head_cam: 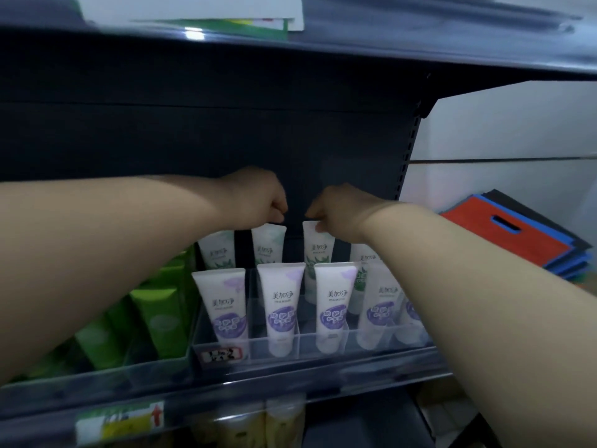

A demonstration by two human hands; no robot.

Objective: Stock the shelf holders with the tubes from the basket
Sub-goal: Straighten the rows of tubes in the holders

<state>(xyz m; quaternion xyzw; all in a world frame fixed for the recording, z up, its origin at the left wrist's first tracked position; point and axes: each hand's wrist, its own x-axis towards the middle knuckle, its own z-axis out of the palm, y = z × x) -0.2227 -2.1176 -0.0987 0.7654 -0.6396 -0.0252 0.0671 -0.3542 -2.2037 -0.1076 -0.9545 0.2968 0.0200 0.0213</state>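
Observation:
Both my arms reach deep into a dark shelf. My left hand [258,195] pinches the top edge of a white tube with green print [268,245] in the back row. My right hand [336,210] pinches the top of a second green-print tube [318,250] next to it. More green-print tubes [217,252] stand beside them in that row. In front, several white tubes with purple labels [280,305] stand upright in a clear plastic holder [323,341]. The basket is out of view.
Green boxes [161,305] fill the shelf to the left of the holder. Folded red, blue and black bags [523,234] lie off to the right. The shelf above [355,50] overhangs close over my hands. Yellowish items [258,421] sit on the shelf below.

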